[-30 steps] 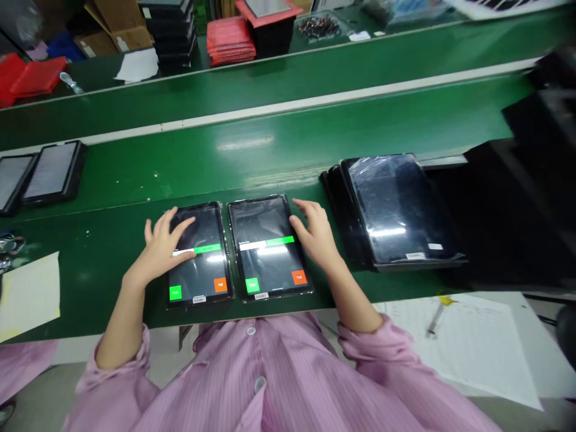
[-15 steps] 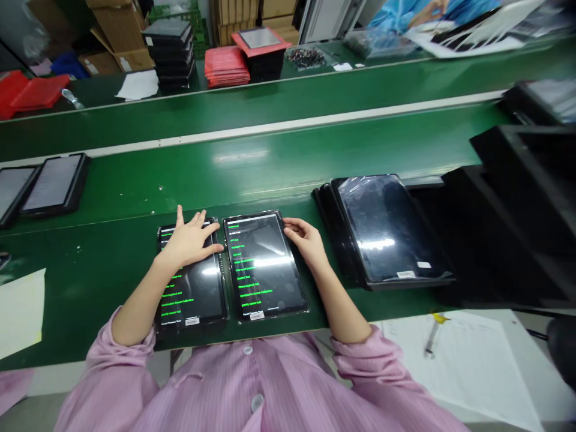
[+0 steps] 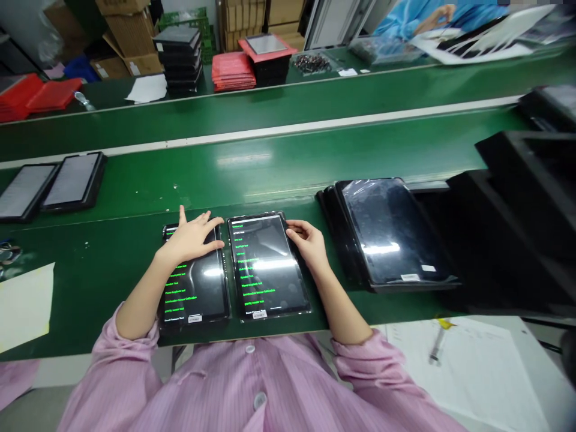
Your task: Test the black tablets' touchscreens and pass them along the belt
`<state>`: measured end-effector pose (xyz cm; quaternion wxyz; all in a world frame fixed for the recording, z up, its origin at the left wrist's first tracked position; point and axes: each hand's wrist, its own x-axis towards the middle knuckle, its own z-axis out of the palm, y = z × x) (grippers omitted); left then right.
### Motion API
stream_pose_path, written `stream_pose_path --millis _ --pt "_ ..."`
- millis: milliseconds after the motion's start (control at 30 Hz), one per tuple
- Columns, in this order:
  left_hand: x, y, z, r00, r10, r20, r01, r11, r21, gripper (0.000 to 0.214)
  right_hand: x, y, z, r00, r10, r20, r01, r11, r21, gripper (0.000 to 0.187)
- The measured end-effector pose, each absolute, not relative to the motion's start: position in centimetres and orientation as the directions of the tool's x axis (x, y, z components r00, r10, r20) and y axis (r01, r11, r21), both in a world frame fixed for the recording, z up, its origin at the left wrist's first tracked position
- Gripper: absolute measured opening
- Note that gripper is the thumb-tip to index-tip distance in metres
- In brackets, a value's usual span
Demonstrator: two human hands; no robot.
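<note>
Two black tablets lie side by side on the green bench in front of me, both showing lists of green text. My left hand (image 3: 191, 238) lies flat with fingers spread on the upper part of the left tablet (image 3: 197, 288). My right hand (image 3: 307, 242) has its fingers curled round the upper right edge of the right tablet (image 3: 265, 270). Pink sleeves cover both my forearms near the elbows.
A stack of dark tablets (image 3: 387, 234) sits just right of my right hand, with black trays (image 3: 517, 216) beyond it. Two more tablets (image 3: 54, 186) lie at far left. Papers and a pen (image 3: 436, 348) rest at lower right; a paper sheet (image 3: 22, 306) at lower left.
A second ago both screens showed green and orange buttons with my hands spread over them; they now show green text lists. My left hand moved to the tablet's top, my right to the other's edge.
</note>
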<state>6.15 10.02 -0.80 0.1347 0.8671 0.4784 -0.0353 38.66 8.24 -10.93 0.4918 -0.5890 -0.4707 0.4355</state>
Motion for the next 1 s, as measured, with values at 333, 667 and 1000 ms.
stream_pose_path --millis 333,667,1000 --pt "-2.2 0.2 -2.1 -0.175 0.984 -0.024 0.855 0.164 0.493 0.083 41.5 1.1 -8.3 0.04 0.946 -0.32 0.174 -0.322 -0.93 0.059" --pt "-3.5 -6.2 -7.9 -0.31 0.908 -0.28 0.288 0.371 0.883 0.085 38.4 1.9 -7.0 0.005 0.921 -0.39 -0.021 -0.389 -0.921 0.058" --pt "-3.4 -6.1 -7.8 -0.272 0.937 -0.219 0.278 0.295 0.914 0.077 37.1 1.9 -6.8 0.088 0.915 -0.394 0.08 -0.4 -0.913 0.057"
